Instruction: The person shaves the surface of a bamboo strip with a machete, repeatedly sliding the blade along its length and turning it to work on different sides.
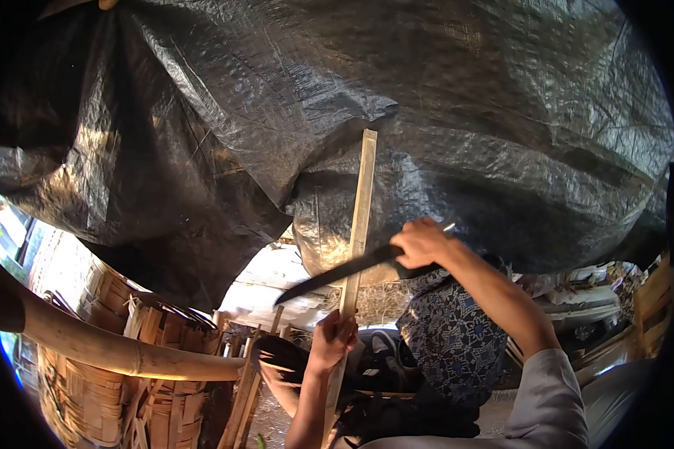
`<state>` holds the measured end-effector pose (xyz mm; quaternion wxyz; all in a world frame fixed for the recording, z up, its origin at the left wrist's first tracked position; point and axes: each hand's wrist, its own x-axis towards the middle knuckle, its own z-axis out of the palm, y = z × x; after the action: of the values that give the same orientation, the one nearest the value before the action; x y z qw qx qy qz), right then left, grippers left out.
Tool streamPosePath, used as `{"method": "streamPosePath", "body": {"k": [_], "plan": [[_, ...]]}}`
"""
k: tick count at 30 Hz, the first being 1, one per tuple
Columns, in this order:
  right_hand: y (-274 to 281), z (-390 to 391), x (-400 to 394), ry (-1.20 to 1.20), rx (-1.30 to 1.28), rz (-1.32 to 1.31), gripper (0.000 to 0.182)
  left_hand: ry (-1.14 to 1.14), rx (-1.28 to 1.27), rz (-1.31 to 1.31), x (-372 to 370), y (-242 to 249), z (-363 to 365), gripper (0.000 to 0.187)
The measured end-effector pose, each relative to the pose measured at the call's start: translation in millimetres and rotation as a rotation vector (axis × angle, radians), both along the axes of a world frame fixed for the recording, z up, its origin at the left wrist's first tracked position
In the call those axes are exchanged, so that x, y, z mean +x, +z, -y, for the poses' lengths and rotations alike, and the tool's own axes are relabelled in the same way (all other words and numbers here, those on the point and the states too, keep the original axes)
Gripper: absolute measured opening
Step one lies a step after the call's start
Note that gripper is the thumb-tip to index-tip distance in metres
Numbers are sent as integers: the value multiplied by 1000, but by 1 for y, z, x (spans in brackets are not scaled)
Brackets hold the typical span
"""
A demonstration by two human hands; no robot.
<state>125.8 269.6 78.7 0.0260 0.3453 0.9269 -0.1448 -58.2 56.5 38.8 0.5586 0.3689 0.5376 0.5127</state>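
My left hand is wrapped round a long, pale bamboo slat, low on its length. The slat stands nearly upright, leaning a little to the right, and its top end reaches up in front of the dark tarp. My right hand is closed on the handle of a machete. The long dark blade points left and slightly down. It crosses the slat in this view, a short way above my left hand. Most of the machete's handle is hidden by my fingers.
A black tarp hangs across the upper view. At left, a thick bamboo pole runs in front of woven bamboo baskets. Several thin slats stand left of my left arm. Blue-patterned cloth lies below my right forearm.
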Motion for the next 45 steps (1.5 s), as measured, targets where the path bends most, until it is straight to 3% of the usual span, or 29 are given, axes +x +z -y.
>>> {"method": "streamPosePath", "body": {"k": [6, 13, 17, 20, 25, 30, 34, 39, 41, 42, 45], "plan": [[-2, -30, 19, -439, -110, -28, 39, 86, -28, -1, 2, -12, 9, 12], [11, -25, 43, -368, 79, 53, 39, 76, -51, -95, 7, -16, 19, 15], [21, -15, 49, -386, 320, -82, 31, 68, -4, 27, 15, -8, 28, 24], [42, -1, 52, -497, 459, -330, 25, 30, -26, 8, 26, 10, 39, 25], [60, 51, 77, -622, 493, -526, 22, -39, 14, -3, 28, 16, 57, 24], [24, 107, 119, -732, 384, -615, 22, -15, -60, 183, 45, 15, 68, 23], [-15, 157, 136, -771, 470, -479, 21, -59, -74, 199, 52, 23, 66, 23], [-40, 189, 136, -786, 199, -585, 19, -57, -52, 134, 73, 11, 56, 21], [-51, 191, 136, -820, 88, -623, 19, -7, -37, -57, 85, 2, 54, 23], [-50, 191, 129, -822, 38, -664, 19, 161, 168, -302, 96, -10, 52, 25], [-47, 186, 112, -810, -73, -715, 20, 335, 78, -207, 95, -18, 58, 25]]}}
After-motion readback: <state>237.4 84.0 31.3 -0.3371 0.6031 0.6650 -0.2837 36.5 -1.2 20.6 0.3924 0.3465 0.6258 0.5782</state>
